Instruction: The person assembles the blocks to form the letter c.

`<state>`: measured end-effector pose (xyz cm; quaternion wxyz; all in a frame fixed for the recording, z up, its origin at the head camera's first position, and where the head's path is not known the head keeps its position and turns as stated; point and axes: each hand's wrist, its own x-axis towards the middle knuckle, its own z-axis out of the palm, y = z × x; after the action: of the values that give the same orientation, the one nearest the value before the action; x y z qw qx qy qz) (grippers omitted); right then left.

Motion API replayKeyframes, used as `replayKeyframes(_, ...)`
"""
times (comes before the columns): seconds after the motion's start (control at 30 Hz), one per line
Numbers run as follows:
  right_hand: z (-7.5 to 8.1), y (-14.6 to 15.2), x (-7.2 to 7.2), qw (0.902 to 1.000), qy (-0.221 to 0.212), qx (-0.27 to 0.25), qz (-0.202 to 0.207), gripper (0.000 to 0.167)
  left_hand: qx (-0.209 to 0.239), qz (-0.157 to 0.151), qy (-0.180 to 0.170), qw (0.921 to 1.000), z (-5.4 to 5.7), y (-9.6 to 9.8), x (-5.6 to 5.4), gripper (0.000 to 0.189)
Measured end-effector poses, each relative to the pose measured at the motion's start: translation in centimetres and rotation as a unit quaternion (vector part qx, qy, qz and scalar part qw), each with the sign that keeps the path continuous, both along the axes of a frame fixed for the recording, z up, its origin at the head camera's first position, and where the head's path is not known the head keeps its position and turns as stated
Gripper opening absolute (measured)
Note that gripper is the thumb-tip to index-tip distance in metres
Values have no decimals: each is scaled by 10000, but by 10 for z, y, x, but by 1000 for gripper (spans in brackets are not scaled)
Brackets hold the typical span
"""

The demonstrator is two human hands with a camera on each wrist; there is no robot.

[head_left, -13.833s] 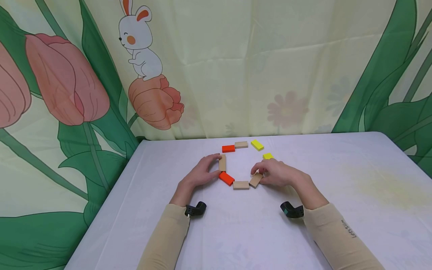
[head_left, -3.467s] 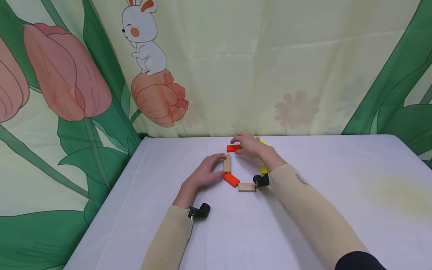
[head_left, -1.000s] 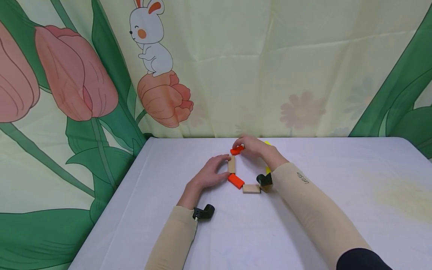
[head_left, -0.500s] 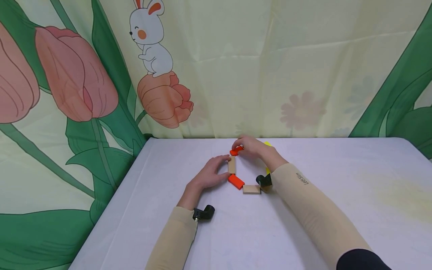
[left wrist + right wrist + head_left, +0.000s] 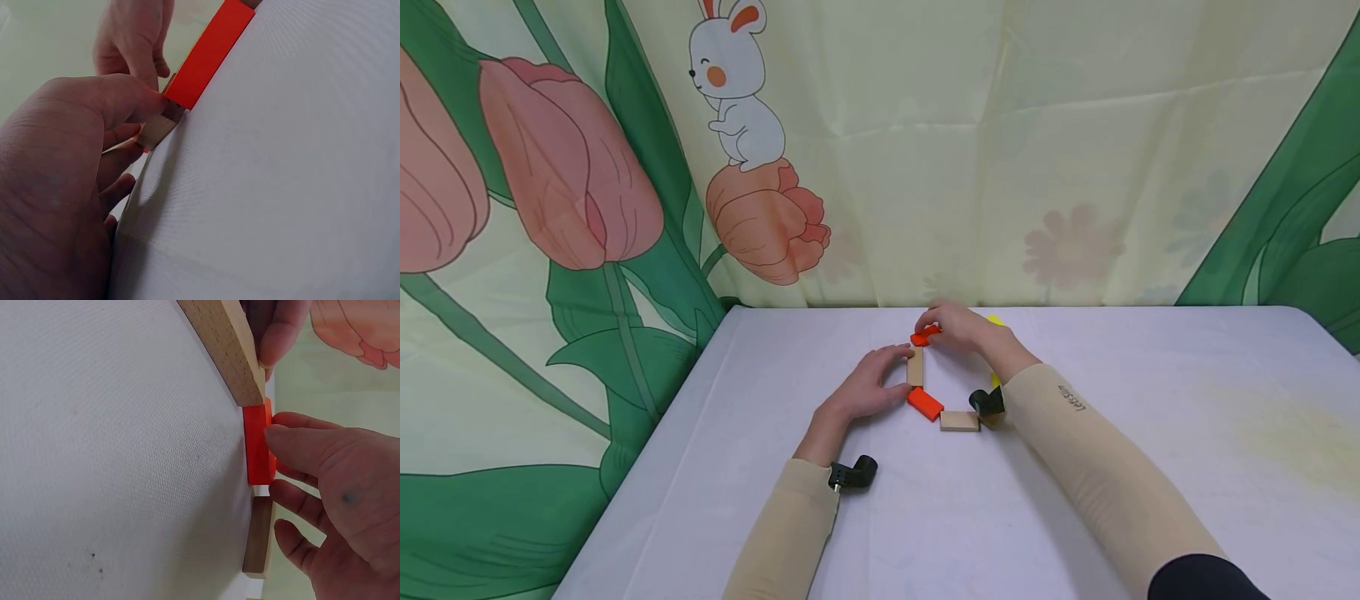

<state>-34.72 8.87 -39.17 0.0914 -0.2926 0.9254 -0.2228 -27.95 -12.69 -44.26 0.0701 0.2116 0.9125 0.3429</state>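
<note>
My left hand [image 5: 867,387] holds a plain wooden block [image 5: 915,367] at the left of a ring of flat blocks, its thumb near the block's lower end and its fingers at the upper end. My right hand [image 5: 964,330] pinches a red block [image 5: 919,340] at the far left of the ring, thumb on its inner side. In the right wrist view, that red block [image 5: 256,447] meets the end of the plain block [image 5: 228,356]. Beyond it, across a small gap, lies another plain block [image 5: 258,537]. A second red block [image 5: 209,56] lies against my left thumb.
At the ring's near side lies a plain block [image 5: 959,422], with another [image 5: 991,422] partly under the right wrist camera [image 5: 987,402]. Yellow blocks [image 5: 995,319] show behind the right arm. A patterned curtain [image 5: 925,208] hangs behind the white-covered table [image 5: 1150,433].
My right hand has gone from the near-right plain block to the far red block, turning it and shifting it toward the left plain block. The left hand stays put. The last half second shows almost no motion.
</note>
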Motion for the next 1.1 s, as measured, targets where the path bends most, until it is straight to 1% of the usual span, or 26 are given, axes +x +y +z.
replayKeyframes(0.13,1,-1,1,10000,36,67,-6,26,-12,-3,0,10000,0,0,0,55)
replayKeyframes(0.33,2,-1,2,9999,-26,88,-48,27,-36,18,-18,10000,0,0,1,56)
replayKeyframes(0.6,2,-3,3,9999,-17,89,53,25,24,-9,-1,10000,1,-1,0,55)
replayKeyframes(0.9,3,-3,4,9999,33,115,73,26,33,90,-114,9999,2,0,1,56)
replayKeyframes(1.1,3,-2,5,9998,47,128,106,26,29,37,-94,9999,2,0,2,56)
